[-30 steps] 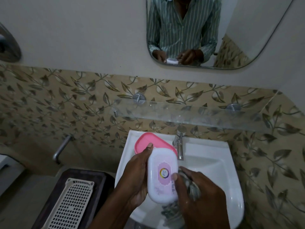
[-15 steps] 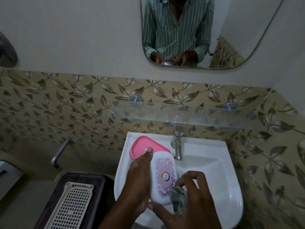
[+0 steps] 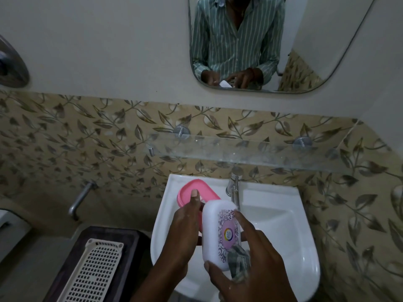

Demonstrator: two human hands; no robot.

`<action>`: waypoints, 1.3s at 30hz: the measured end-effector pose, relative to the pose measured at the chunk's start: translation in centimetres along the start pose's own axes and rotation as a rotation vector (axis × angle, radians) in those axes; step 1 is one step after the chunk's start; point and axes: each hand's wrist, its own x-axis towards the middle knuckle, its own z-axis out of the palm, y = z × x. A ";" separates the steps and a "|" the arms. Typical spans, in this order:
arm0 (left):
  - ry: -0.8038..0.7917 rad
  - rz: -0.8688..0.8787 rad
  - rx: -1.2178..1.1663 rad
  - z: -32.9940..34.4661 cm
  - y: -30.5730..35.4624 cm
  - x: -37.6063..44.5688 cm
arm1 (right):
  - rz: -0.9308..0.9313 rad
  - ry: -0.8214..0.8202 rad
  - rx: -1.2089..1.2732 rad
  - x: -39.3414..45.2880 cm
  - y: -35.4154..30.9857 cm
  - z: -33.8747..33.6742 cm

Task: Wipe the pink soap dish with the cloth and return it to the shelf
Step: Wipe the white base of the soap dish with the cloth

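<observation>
A glass shelf (image 3: 250,152) runs across the leaf-patterned tiles at about one o'clock, fixed by two round metal mounts (image 3: 181,132). Beneath it, toward five o'clock, sits a white basin (image 3: 290,232) with a tap (image 3: 234,189).

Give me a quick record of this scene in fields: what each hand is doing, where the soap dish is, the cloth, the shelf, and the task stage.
left hand: grips the soap dish, thumb on the pink part
right hand: presses the cloth against the dish's white part
soap dish: held above the sink, tilted
cloth: bunched under the right fingers
shelf: glass, on the wall above the tap
stage: wiping; dish not yet on the shelf
</observation>
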 end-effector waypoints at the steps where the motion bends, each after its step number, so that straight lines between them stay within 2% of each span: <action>1: 0.021 0.082 0.057 -0.2 -0.1 0.0 | 0.008 -0.010 0.003 0.2 0.0 -0.4; 4: -0.003 0.394 0.186 -1.6 -1.1 0.3 | 0.030 0.017 0.033 0.2 0.3 -1.4; 7: -0.115 0.512 0.343 -3.2 -1.5 0.5 | 0.037 0.035 0.061 0.6 0.7 -2.3; 9: -0.215 0.501 0.397 -3.6 -1.2 0.1 | 0.031 0.029 0.071 1.0 0.8 -2.7; 12: -0.269 0.444 0.377 -3.6 -1.0 -0.5 | 0.035 -0.021 0.101 1.5 0.7 -2.9; 24: -0.223 0.301 0.092 -2.1 -2.7 -0.8 | 0.010 -0.106 0.067 1.3 0.0 -2.2; 39: -0.242 0.256 0.091 -1.9 -2.8 -1.5 | -0.005 -0.159 -0.020 1.2 0.0 -2.3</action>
